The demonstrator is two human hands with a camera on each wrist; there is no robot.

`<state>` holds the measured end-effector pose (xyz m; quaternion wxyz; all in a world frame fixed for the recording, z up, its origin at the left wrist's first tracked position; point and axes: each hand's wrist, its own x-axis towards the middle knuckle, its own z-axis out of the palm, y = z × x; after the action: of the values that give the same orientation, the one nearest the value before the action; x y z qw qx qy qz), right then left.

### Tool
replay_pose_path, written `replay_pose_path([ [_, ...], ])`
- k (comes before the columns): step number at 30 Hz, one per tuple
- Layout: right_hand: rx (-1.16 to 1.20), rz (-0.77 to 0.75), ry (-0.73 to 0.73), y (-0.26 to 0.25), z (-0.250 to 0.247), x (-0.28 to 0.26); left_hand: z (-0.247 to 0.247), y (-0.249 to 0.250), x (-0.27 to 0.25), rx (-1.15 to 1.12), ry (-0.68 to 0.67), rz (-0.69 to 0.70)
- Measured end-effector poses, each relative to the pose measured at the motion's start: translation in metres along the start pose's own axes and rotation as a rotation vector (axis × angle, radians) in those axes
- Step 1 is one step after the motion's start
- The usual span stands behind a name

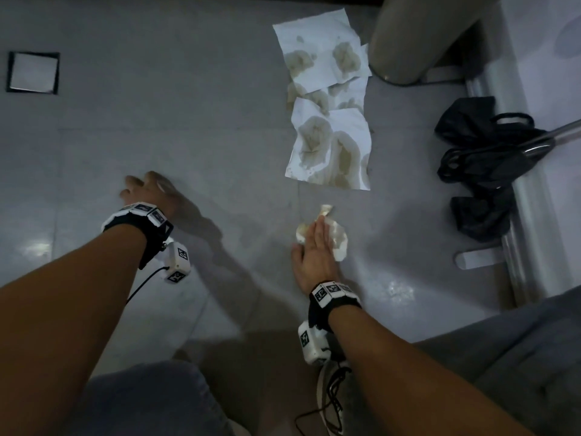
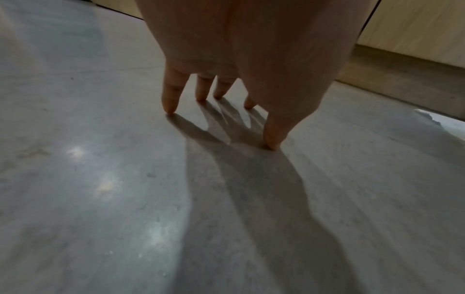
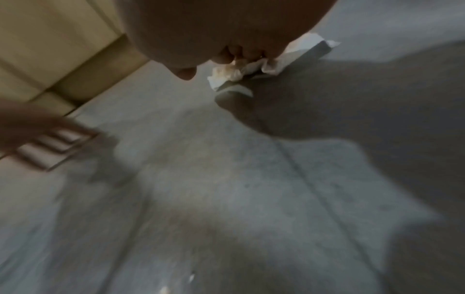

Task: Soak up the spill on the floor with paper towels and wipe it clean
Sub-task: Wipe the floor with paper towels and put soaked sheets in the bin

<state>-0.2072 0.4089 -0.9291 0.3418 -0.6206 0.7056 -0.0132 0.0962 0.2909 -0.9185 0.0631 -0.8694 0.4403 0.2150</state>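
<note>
We see the right hand (image 1: 316, 247) pressed flat on a crumpled paper towel (image 1: 338, 239) on the grey floor (image 1: 220, 89), its fingers (image 1: 320, 229) straight and close together over the wad, the thumb out to the left against the floor; in the right wrist view the wad (image 3: 241, 68) bunches under the fingertips (image 3: 224, 56), stained yellowish at the folds, though that picture is blurred. Just beyond the wad, further from us, lies a run of flat paper towels (image 1: 327, 99), overlapping one another and blotched with wet yellow-brown patches where the spill has soaked in; they lie apart from the hand. Our left hand (image 1: 147, 191) is well off to the left, propped on bare floor; the left wrist view shows its fingers (image 2: 171, 95) spread and fairly straight, tips touching the floor (image 2: 100, 179), holding nothing. To the right of the flat towels we see a beige rounded base (image 1: 418, 39), and nearer us a black plastic bag (image 1: 481, 158) draped against a metal rail (image 1: 515, 221). A square floor drain (image 1: 33, 72) sits at the far left. At the bottom edge are a knee in jeans (image 1: 147, 401) and a laced shoe (image 1: 330, 401)
</note>
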Motion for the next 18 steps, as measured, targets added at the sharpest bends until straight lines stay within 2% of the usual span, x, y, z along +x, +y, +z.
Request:
replay_pose_path([
  [3, -0.066, -0.222, -0.054, -0.025, 0.02, -0.001, 0.0, -0.001, 0.0, -0.009, -0.024, 0.009],
  [4, -0.119, -0.244, -0.079, -0.029, 0.03, 0.0, 0.0, -0.001, 0.001, -0.01, -0.035, 0.009],
  [6, -0.158, -0.189, -0.095, -0.032, 0.039, 0.001, -0.001, -0.004, 0.002, -0.006, -0.058, 0.01],
  [8, -0.096, -0.157, -0.095, -0.038, 0.036, 0.0, 0.0, -0.007, 0.003, -0.008, -0.076, 0.019],
  [10, -0.01, -0.232, -0.11, -0.051, 0.033, -0.002, 0.0, -0.008, 0.003, 0.002, -0.095, 0.024],
  [13, -0.096, -0.4, -0.213, -0.07, 0.047, -0.004, 0.0, -0.007, 0.004, 0.001, -0.107, 0.02],
  [18, -0.276, -0.384, -0.234, -0.075, 0.06, -0.005, -0.004, -0.001, -0.001, 0.018, -0.082, 0.006],
])
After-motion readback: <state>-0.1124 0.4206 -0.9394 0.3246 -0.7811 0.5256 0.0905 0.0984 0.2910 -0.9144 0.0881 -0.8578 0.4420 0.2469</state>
